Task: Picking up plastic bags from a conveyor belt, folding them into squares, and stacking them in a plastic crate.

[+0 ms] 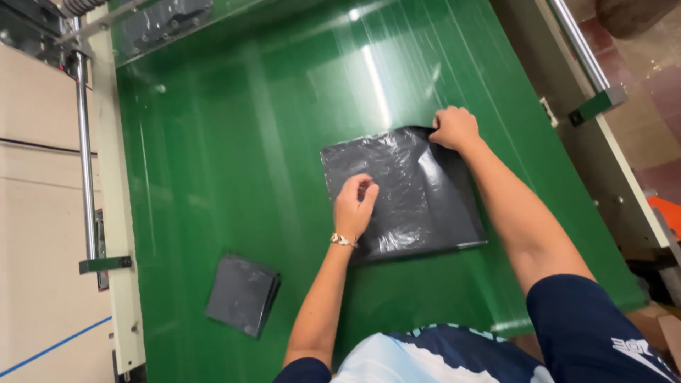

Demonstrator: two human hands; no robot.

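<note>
— What were the fingers doing at that moment?

— The fingers of the right hand (455, 128) were pinched shut on the far right corner of the dark plastic bag (404, 195), lifting that corner so a flap curled over onto the sheet. The fingers of the left hand (354, 206) were bent with the thumb close to the forefinger, right over the middle of the bag; whether they actually nipped the film or only pressed on it, I could not tell

— And where did the bag lie?

— Flat on the green desk (213, 177), a bit right of centre, directly under both hands, its glossy film wrinkled on the left half and smoother on the right

— How were the arms set?

— The right forearm ran out long and straight across the bag's right edge, reaching to the far corner. The left forearm came up from below, wrist bent a little, with a bracelet (343, 240) at the wrist just at the bag's near edge

— Anything else about?

— A smaller folded dark bag (243, 294) lay near the left side of the desk, well apart from both hands, and a metal rail (85, 149) ran along the left frame
</note>
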